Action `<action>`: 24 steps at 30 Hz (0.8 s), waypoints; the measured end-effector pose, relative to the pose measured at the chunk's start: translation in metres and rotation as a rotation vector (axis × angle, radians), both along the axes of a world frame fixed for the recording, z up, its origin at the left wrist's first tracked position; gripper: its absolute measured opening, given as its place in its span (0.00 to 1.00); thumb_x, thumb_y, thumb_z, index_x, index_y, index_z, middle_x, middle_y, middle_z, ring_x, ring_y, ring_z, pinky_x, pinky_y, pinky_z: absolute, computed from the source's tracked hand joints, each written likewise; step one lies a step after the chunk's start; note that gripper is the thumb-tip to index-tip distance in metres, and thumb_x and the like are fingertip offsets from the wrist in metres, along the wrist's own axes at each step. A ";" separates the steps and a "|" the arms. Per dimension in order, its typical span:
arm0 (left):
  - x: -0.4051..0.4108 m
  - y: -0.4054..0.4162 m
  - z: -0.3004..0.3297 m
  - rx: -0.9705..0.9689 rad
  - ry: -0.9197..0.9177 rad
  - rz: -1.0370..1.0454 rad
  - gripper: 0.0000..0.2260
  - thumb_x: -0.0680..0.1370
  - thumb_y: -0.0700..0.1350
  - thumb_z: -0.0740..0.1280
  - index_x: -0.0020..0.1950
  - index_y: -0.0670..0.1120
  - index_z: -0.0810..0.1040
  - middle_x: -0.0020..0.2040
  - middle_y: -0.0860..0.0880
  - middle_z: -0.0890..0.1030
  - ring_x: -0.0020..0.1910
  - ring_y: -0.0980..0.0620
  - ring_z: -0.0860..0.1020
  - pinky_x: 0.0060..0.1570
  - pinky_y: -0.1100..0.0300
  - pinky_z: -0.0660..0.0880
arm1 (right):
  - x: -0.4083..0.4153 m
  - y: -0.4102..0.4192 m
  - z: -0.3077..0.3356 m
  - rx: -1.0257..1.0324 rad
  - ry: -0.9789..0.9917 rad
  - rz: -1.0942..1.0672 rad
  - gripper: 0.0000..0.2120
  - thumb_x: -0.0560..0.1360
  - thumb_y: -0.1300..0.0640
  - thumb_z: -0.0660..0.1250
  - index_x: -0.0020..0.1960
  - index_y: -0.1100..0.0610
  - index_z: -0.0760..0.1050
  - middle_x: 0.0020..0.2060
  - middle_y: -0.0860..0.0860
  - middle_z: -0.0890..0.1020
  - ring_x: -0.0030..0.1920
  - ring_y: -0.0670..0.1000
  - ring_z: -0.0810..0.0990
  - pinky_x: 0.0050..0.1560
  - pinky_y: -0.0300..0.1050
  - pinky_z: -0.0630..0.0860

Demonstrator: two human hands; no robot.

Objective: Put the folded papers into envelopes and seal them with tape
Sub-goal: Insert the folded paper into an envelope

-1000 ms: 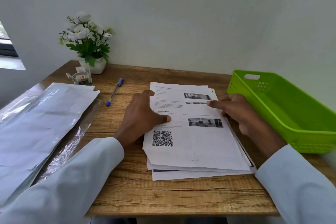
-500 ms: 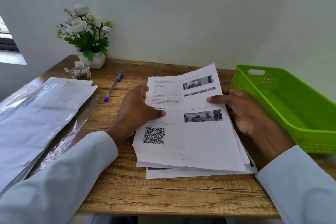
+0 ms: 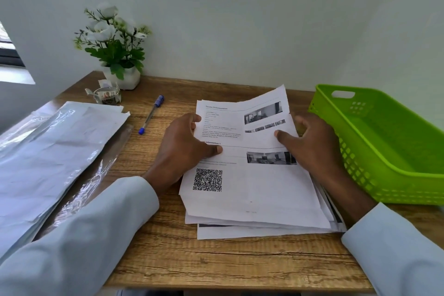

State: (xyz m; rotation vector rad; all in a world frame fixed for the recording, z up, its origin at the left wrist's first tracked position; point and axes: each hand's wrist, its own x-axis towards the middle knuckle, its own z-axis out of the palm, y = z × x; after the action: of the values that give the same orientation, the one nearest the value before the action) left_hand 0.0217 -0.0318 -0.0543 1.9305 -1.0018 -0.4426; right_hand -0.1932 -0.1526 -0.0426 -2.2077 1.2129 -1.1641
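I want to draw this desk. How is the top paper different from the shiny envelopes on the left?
The top paper is printed with text, small photos and a QR code; the envelopes look plain silvery and glossy. Both hands, left hand and right hand, hold the top paper with its far edge lifted; the envelopes lie flat, untouched. Both sit in piles on the wooden desk.

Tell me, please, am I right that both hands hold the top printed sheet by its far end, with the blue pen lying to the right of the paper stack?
Not quite: the head view shows the blue pen lying left of the paper stack, not right. Both the left hand and right hand do hold the top printed sheet by its far end.
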 end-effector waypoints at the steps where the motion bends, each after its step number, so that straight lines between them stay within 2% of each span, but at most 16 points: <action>1: 0.000 0.000 0.000 0.001 -0.005 0.000 0.39 0.62 0.52 0.82 0.70 0.51 0.70 0.62 0.51 0.75 0.53 0.50 0.78 0.37 0.61 0.75 | 0.000 0.001 0.001 0.004 -0.036 -0.002 0.14 0.69 0.58 0.77 0.55 0.56 0.83 0.45 0.44 0.83 0.38 0.42 0.78 0.37 0.34 0.71; 3: 0.000 0.000 0.000 -0.003 -0.009 -0.003 0.39 0.62 0.52 0.82 0.70 0.51 0.70 0.62 0.51 0.75 0.53 0.50 0.78 0.35 0.62 0.74 | 0.000 0.000 0.005 0.166 -0.182 0.076 0.14 0.69 0.63 0.76 0.54 0.55 0.83 0.46 0.45 0.85 0.39 0.43 0.83 0.40 0.41 0.81; 6: 0.001 0.001 0.001 -0.017 0.021 -0.020 0.39 0.62 0.52 0.82 0.70 0.52 0.69 0.63 0.51 0.75 0.55 0.50 0.77 0.40 0.58 0.77 | -0.003 0.000 0.006 0.519 -0.370 0.220 0.14 0.69 0.70 0.75 0.52 0.57 0.83 0.46 0.52 0.87 0.40 0.47 0.87 0.40 0.41 0.83; 8: 0.003 0.001 0.003 -0.049 0.104 -0.036 0.39 0.62 0.51 0.82 0.69 0.52 0.69 0.61 0.52 0.75 0.53 0.52 0.77 0.40 0.58 0.77 | -0.005 -0.002 0.008 0.612 -0.422 0.229 0.13 0.69 0.70 0.74 0.51 0.59 0.83 0.46 0.55 0.87 0.41 0.52 0.87 0.42 0.45 0.84; 11: 0.007 0.000 0.009 -0.108 0.190 -0.031 0.35 0.64 0.50 0.81 0.67 0.51 0.69 0.56 0.55 0.73 0.51 0.55 0.75 0.36 0.62 0.72 | -0.010 -0.005 0.016 0.718 -0.611 0.276 0.15 0.68 0.69 0.74 0.54 0.62 0.82 0.47 0.58 0.87 0.45 0.58 0.87 0.42 0.51 0.84; 14: 0.011 -0.001 0.017 -0.179 0.348 -0.091 0.29 0.67 0.48 0.79 0.64 0.52 0.70 0.55 0.55 0.77 0.52 0.53 0.79 0.39 0.59 0.78 | -0.012 -0.008 0.019 0.806 -0.742 0.338 0.19 0.66 0.67 0.73 0.57 0.63 0.81 0.49 0.58 0.87 0.47 0.58 0.87 0.40 0.50 0.84; 17: 0.018 -0.002 0.021 -0.243 0.582 -0.253 0.18 0.72 0.40 0.74 0.61 0.47 0.77 0.54 0.48 0.85 0.49 0.49 0.85 0.40 0.57 0.82 | -0.008 -0.008 0.016 0.837 -0.772 0.392 0.21 0.66 0.67 0.72 0.59 0.63 0.80 0.51 0.59 0.86 0.48 0.57 0.87 0.41 0.49 0.84; 22: 0.025 -0.001 0.012 -0.307 0.836 -0.294 0.17 0.73 0.37 0.72 0.61 0.45 0.78 0.54 0.43 0.85 0.51 0.41 0.84 0.44 0.48 0.82 | -0.009 -0.011 0.015 0.824 -0.676 0.496 0.26 0.63 0.69 0.72 0.61 0.61 0.79 0.54 0.58 0.86 0.53 0.56 0.85 0.50 0.47 0.83; 24: 0.028 -0.002 0.011 -0.331 0.897 -0.299 0.17 0.73 0.36 0.71 0.61 0.44 0.77 0.54 0.42 0.84 0.50 0.39 0.84 0.42 0.47 0.82 | -0.009 -0.013 0.016 0.830 -0.659 0.532 0.28 0.62 0.70 0.72 0.62 0.62 0.79 0.54 0.58 0.86 0.54 0.55 0.85 0.50 0.46 0.83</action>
State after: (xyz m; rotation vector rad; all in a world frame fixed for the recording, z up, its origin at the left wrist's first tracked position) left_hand 0.0499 -0.0334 -0.0431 1.0804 -0.6851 -1.1105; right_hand -0.2023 -0.1651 -0.0270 -1.2435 0.5916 -0.8290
